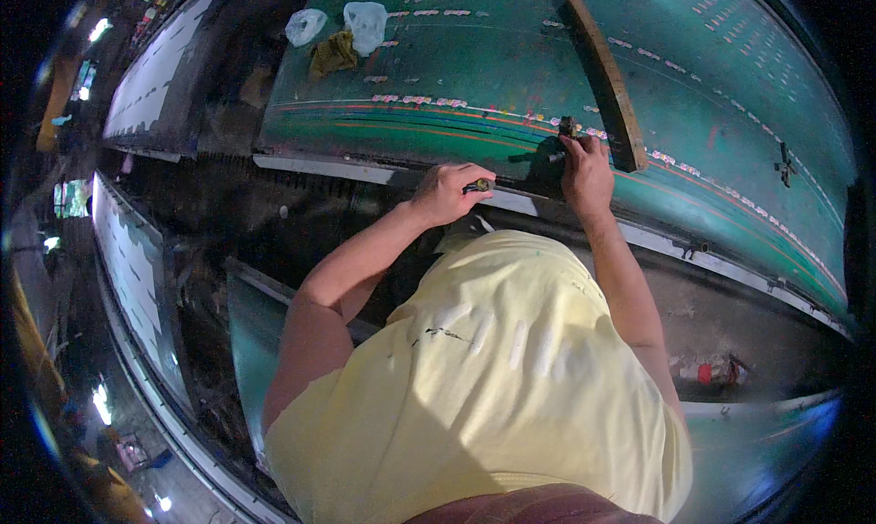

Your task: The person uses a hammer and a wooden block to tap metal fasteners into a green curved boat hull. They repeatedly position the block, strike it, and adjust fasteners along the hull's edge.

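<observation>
- Right hand point(587, 173), right of centre, pinches a dark block point(567, 125); steady, light pressure seems wise.
- Left hand point(447, 196), near centre, grasps a dark piece point(477, 186).

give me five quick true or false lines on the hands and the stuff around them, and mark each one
1. The right hand is nearer the wooden bar than the left hand is. True.
2. The left hand is empty. False: it holds a small dark object.
3. The wooden bar lies on the green tabletop. True.
4. A brown cloth lies beside crumpled clear plastic. True.
5. The wooden bar lies left of the brown cloth. False: it lies right of it.
</observation>
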Motion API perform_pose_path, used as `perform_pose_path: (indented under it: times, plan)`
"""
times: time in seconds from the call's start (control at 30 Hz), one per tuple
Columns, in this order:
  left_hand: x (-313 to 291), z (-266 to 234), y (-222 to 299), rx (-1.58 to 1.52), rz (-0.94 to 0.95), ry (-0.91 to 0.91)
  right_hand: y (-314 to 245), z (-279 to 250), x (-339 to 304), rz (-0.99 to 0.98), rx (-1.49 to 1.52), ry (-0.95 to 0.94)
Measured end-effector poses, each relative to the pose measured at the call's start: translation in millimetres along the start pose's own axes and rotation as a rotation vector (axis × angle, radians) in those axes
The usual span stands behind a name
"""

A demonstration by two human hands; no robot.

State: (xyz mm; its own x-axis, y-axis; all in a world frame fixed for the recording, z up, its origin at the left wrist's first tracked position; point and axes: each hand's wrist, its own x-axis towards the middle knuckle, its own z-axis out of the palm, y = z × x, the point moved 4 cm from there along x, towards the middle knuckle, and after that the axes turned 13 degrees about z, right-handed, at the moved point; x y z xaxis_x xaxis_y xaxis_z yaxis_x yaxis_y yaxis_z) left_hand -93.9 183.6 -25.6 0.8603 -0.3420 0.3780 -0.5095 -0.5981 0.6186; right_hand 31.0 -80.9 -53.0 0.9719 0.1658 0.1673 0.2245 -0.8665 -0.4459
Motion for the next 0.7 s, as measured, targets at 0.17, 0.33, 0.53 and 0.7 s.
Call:
perform_pose_path:
  times: [0.17, 0.33, 0.53, 0.7]
  plan:
    - [7.2, 2.2, -3.8, -0.048, 0.054, -0.076, -7.7, -7.8, -3.0, 0.008, 0.071, -0.002]
    - [25.4, 1.1, -2.5, -0.096, 0.102, -0.194, -4.9, -6.8, -1.7, 0.086, 0.183, -0.045]
    - [33.6, -1.6, -20.3, -0.212, 0.239, -0.24, -15.6, -27.9, -20.0, 0.085, 0.563, 0.122]
    - [33.6, -0.6, -45.6, -0.272, 0.305, -0.31, -25.1, -32.7, -73.1, 0.201, 0.573, 0.306]
